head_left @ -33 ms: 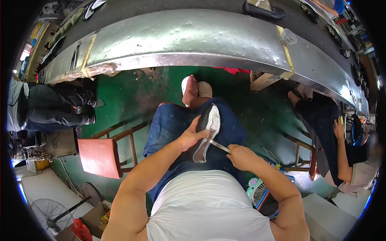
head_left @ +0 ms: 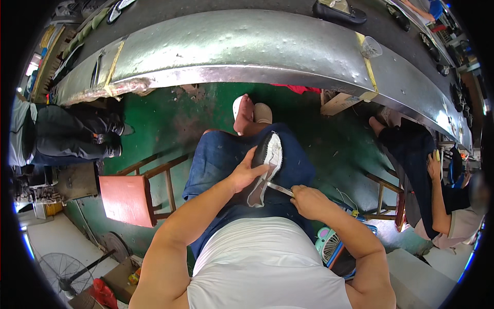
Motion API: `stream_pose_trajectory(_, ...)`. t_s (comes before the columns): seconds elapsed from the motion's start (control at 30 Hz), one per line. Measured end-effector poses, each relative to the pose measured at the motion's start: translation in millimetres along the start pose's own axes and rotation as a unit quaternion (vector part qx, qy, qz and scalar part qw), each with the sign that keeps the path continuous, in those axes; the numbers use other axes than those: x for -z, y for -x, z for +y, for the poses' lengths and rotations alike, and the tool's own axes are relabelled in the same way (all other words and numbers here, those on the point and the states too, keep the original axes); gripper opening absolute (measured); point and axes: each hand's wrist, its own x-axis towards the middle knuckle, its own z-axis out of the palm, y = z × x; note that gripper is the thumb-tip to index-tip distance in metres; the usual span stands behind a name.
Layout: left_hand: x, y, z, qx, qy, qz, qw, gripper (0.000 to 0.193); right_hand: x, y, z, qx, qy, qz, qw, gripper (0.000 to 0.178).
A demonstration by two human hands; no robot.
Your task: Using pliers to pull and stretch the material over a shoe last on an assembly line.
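A dark shoe (head_left: 275, 154) lies sole-up across my lap, its toe pointing away from me. Its underside shows a pale, ragged lining edge and a brownish middle. My left hand (head_left: 248, 172) is closed round its left side, with the thumb resting over the underside. In my right hand (head_left: 310, 201) is a thin, flat, pale tool (head_left: 279, 189), gripped from the right. The tool's far end touches the shoe's underside near the waist. Whether it is a blade or a brush I cannot tell.
A metal-edged conveyor bench (head_left: 231, 49) curves across the far side, carrying several shoes and a clear plastic cup (head_left: 370, 47). Left of me stands a red-topped stool (head_left: 127, 201). A green fan (head_left: 328, 243) is at my right. Co-workers sit on both sides.
The tool's tip has shifted slightly left over the shoe's underside. My left hand keeps its hold, and the view has tilted a little.
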Motion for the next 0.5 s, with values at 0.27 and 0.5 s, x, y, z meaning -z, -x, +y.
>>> stream_pose_trajectory(0.27, -21, 2, 0, -0.032, -0.266, 0.121, 0.956, 0.090, -11, 13, -3, -0.041, 0.031, 0.002, 0.999, 0.019)
stream_pose_trajectory(0.5, 7, 40, -23, -0.032, -0.290, -0.028, 0.956, 0.108, -4, 7, 11, -0.037, 0.005, -0.052, 0.998, 0.023)
